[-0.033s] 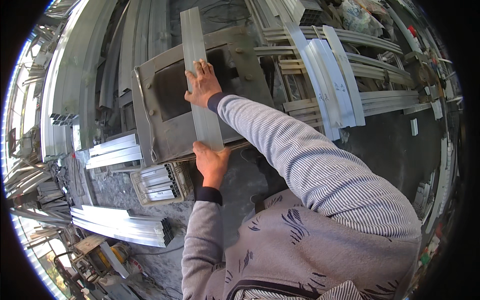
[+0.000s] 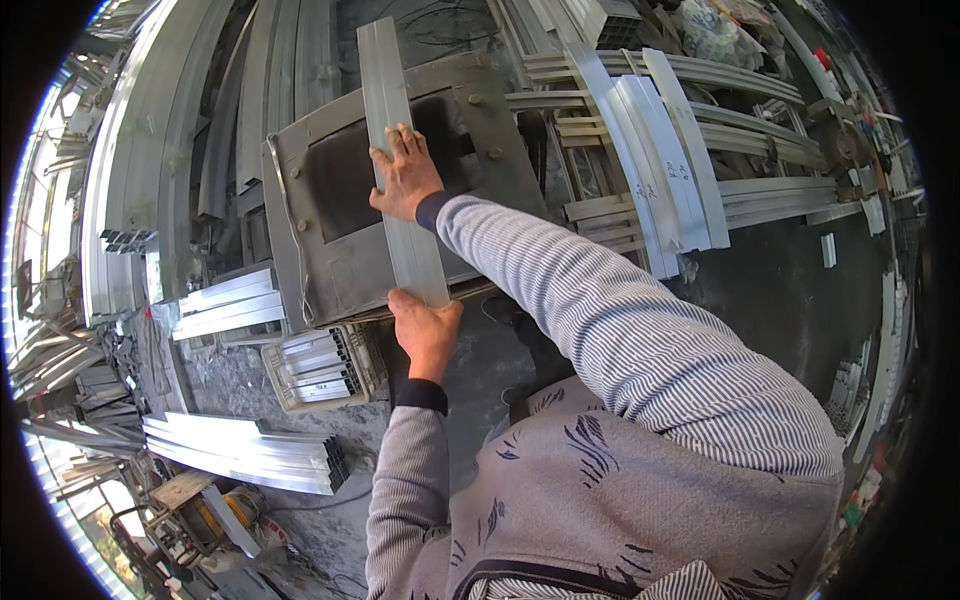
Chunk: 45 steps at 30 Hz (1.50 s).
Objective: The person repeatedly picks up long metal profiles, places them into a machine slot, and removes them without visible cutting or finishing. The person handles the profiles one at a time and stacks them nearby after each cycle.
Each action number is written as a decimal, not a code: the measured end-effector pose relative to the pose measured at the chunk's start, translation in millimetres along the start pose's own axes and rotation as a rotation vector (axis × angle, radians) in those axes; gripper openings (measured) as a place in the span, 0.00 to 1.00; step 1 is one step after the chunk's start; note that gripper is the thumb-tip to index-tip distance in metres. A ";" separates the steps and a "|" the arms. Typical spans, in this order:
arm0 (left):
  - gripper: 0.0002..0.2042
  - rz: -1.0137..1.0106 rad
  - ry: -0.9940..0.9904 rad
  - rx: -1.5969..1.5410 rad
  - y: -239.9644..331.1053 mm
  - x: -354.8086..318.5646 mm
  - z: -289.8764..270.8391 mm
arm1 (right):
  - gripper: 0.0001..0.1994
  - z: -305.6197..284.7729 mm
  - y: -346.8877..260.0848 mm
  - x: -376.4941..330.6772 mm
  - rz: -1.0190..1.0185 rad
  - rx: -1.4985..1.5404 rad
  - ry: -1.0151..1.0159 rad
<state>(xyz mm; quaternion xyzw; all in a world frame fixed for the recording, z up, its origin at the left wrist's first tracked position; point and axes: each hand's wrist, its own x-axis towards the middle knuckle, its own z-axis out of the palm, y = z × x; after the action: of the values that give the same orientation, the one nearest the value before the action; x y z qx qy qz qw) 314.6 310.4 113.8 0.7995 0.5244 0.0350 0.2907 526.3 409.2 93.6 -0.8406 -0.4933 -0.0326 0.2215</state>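
Observation:
A long, flat silver metal profile (image 2: 385,75) lies across a dark machine table (image 2: 335,270) with a sooty rectangle in its middle. My left hand (image 2: 428,335) is closed round the profile's near end, thumb on top and the fingers underneath partly hidden. Farther up, my right hand (image 2: 407,178) holds it from above, with thumb and index finger reaching over its left edge. Beyond that hand, the far end of the profile sticks out past the table's back edge.
A crate (image 2: 317,368) of short profile pieces stands left of my left hand. Silver tubes (image 2: 240,450) lie on the floor at lower left. Long profiles (image 2: 160,130) are stacked at far left. On the right, marked pale profiles (image 2: 655,165) lie across a rack.
My left hand has come very slightly nearer to me. The profile stays almost where it was, still held by both hands.

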 end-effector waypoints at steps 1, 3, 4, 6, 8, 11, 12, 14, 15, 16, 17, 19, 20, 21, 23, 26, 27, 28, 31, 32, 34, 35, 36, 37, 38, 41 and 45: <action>0.41 0.012 0.017 -0.007 -7.2 -11.1 3.4 | 0.38 -1.1 -4.5 -12.1 -0.004 0.007 0.000; 0.42 0.010 0.025 -0.022 -20.9 -35.3 10.7 | 0.38 -5.0 -12.8 -37.7 -0.011 0.003 -0.015; 0.43 -0.010 0.014 -0.012 -27.9 -46.8 14.1 | 0.38 -7.3 -16.6 -50.9 -0.011 0.025 -0.034; 0.43 -0.043 -0.007 -0.026 -43.3 -67.5 21.3 | 0.38 -10.3 -23.9 -75.3 -0.018 0.029 -0.034; 0.44 -0.055 -0.018 -0.022 -63.3 -95.7 26.5 | 0.38 -10.9 -33.6 -106.7 -0.017 0.075 -0.032; 0.44 -0.039 0.002 -0.016 -91.0 -135.8 35.6 | 0.39 -10.2 -48.8 -153.9 -0.023 0.095 -0.020; 0.45 -0.040 0.003 -0.013 -99.2 -149.4 37.0 | 0.39 -10.1 -54.8 -169.3 -0.029 0.112 -0.019; 0.45 -0.054 -0.017 -0.042 -115.8 -177.3 38.2 | 0.39 -10.4 -65.0 -198.3 -0.038 0.132 -0.002; 0.46 -0.075 -0.020 -0.032 -123.6 -190.0 39.7 | 0.39 -10.9 -70.3 -213.1 -0.037 0.143 -0.017; 0.46 -0.093 -0.021 -0.026 -131.7 -202.4 41.4 | 0.40 -11.6 -74.9 -227.9 -0.044 0.146 -0.017; 0.46 -0.090 -0.003 -0.024 -140.6 -214.7 41.9 | 0.40 -12.8 -80.1 -242.2 -0.049 0.163 -0.010; 0.47 -0.130 -0.027 -0.004 -160.9 -235.7 40.9 | 0.41 -15.5 -90.5 -266.9 -0.055 0.195 -0.026; 0.48 -0.136 -0.031 0.004 -170.8 -245.7 40.7 | 0.41 -17.1 -96.5 -278.3 -0.064 0.185 -0.054; 0.48 -0.106 -0.013 0.015 -180.9 -256.0 39.3 | 0.41 -19.0 -102.4 -288.7 -0.078 0.201 -0.061; 0.45 -0.145 0.018 0.006 -197.8 -274.3 37.2 | 0.41 -23.9 -110.1 -304.6 -0.089 0.215 -0.138; 0.42 -0.261 0.045 -0.012 -214.5 -295.4 38.1 | 0.43 -31.8 -109.4 -322.4 -0.135 0.263 -0.254; 0.42 -0.271 0.031 -0.007 -219.4 -302.0 35.8 | 0.44 -34.0 -108.7 -325.2 -0.140 0.264 -0.299; 0.42 -0.291 0.014 -0.011 -225.0 -308.7 31.3 | 0.47 -36.1 -103.7 -326.4 -0.177 0.297 -0.243; 0.40 -0.301 -0.036 -0.085 -236.7 -320.4 19.3 | 0.50 -39.2 -88.6 -325.3 0.032 0.629 -0.208; 0.40 -0.345 -0.093 -0.098 -239.2 -318.9 13.7 | 0.54 -38.1 -84.8 -320.8 0.143 0.688 -0.254; 0.37 -0.375 -0.219 -0.141 -241.4 -309.8 -2.2 | 0.53 -34.0 -74.4 -308.8 0.295 0.980 -0.488; 0.36 -0.301 -0.225 -0.273 -237.9 -303.6 -8.2 | 0.53 -31.7 -71.0 -304.7 0.363 1.145 -0.586; 0.36 -0.249 -0.246 -0.388 -233.0 -297.8 -15.2 | 0.55 -28.0 -73.9 -300.6 0.311 1.077 -0.586; 0.35 -0.190 -0.264 -0.505 -225.8 -291.0 -20.8 | 0.60 -25.1 -72.2 -294.9 0.219 1.361 -0.634; 0.32 -0.174 -0.336 -0.854 -216.6 -286.5 -24.7 | 0.61 -22.5 -78.1 -293.2 0.241 1.450 -0.614; 0.31 -0.272 -0.562 -1.271 -191.8 -253.4 -37.6 | 0.62 -23.0 -94.4 -284.5 0.263 1.721 -0.595; 0.36 -0.225 -0.868 -1.481 -161.1 -186.4 -34.2 | 0.57 -38.8 -93.0 -225.3 0.397 1.054 -0.382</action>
<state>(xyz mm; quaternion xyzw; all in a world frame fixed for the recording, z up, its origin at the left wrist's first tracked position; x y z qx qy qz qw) 87.0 210.2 107.8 0.2903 0.2854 0.0302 0.9129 339.0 248.6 98.5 -0.6843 -0.3074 0.4108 0.5181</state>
